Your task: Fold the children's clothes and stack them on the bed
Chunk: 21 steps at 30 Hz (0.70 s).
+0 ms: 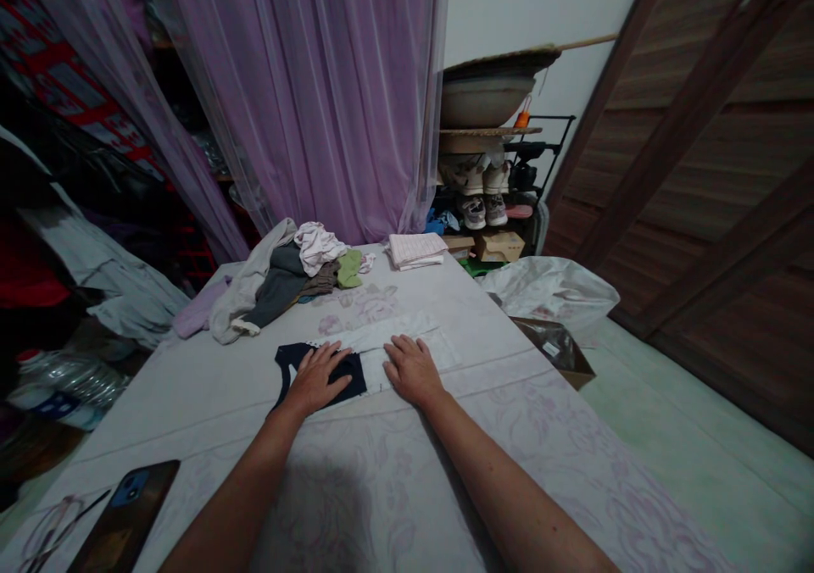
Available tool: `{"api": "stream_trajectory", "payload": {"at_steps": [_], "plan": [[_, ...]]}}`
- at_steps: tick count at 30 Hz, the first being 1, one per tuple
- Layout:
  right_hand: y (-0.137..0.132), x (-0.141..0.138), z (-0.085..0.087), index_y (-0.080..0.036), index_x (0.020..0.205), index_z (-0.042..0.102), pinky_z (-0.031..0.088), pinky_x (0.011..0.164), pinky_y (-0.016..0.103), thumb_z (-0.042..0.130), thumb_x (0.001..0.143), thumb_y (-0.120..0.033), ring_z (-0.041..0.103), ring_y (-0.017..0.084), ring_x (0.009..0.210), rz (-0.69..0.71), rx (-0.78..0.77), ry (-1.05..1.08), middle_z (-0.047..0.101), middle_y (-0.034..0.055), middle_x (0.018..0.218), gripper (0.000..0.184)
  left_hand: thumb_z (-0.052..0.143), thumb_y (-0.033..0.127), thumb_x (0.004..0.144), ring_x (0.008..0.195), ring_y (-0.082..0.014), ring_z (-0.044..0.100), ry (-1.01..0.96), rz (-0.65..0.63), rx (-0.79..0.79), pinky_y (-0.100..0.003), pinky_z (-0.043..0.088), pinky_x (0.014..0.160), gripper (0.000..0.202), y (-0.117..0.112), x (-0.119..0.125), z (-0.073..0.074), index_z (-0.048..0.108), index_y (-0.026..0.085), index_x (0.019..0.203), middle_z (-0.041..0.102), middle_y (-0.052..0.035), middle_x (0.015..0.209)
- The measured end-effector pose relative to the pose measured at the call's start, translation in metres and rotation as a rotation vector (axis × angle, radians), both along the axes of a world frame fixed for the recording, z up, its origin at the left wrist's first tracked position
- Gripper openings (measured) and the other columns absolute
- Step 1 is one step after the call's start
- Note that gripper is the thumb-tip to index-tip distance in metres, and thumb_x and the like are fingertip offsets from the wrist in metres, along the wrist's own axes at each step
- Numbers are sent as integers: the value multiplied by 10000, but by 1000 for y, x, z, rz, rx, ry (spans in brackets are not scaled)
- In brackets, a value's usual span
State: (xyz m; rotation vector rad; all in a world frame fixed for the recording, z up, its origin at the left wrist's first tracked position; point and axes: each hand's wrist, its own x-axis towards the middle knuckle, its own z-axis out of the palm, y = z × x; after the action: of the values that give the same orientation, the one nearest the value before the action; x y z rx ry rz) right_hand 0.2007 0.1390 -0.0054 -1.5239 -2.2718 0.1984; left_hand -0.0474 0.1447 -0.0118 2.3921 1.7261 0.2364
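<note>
A small navy-and-white garment (353, 380) lies spread on the pale, flower-patterned cloth (509, 437). Palm down, my left hand (318, 375) rests on its navy part with the fingers apart. My right hand (412, 368) presses flat on the white part, fingers stretched out, to the right of the navy section. Under the palms the fabric is hidden. Farther back on the left is a rumpled heap of clothes, with a dark grey piece (280, 280), a green piece (349, 269) and a white patterned piece (318, 247). A folded pinkish cloth (416, 249) sits at the far edge.
A phone (124, 518) and a pair of glasses (51, 526) lie at the near left. Plastic bottles (69, 382) stand beyond the left edge. Off the right edge are a cardboard box (576, 361) and a clear plastic bag (550, 289). Purple curtains (311, 90) hang behind.
</note>
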Motion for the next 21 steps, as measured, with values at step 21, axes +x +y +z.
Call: {"api": "stream_trajectory", "payload": {"at_steps": [21], "plan": [[-2, 1, 1, -219, 1194, 640, 267, 1104, 436, 494, 905, -257, 444, 234, 1302, -17, 38, 78, 585, 88, 1347, 326, 444, 492, 916, 1433, -269, 309, 66, 33, 55, -516, 196, 1164, 569, -2, 5, 0, 414, 285, 1446, 412, -80, 1526]]}}
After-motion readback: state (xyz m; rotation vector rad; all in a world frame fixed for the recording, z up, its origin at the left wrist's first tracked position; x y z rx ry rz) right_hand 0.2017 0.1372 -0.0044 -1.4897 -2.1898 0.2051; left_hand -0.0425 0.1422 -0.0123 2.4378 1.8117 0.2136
